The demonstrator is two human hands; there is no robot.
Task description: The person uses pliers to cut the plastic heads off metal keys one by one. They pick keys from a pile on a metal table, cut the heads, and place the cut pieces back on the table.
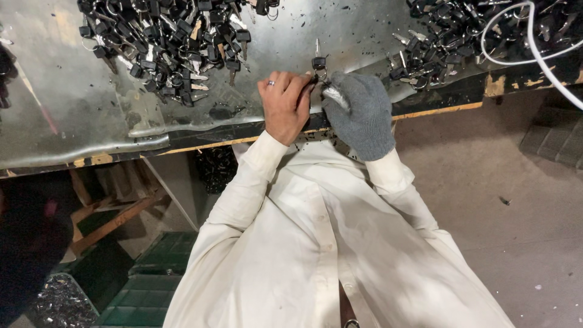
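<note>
Black-headed key [319, 61] sticks up between bare left hand [284, 104] and gloved right hand [359, 113], fingers of both grasping its ring

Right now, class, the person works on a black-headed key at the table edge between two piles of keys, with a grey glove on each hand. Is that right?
Not quite. Only the right hand wears a grey glove; the left hand is bare, with a ring on one finger. The rest holds: the head view shows both hands on the black-headed key at the edge of the metal-topped table, between two piles of keys.
</note>
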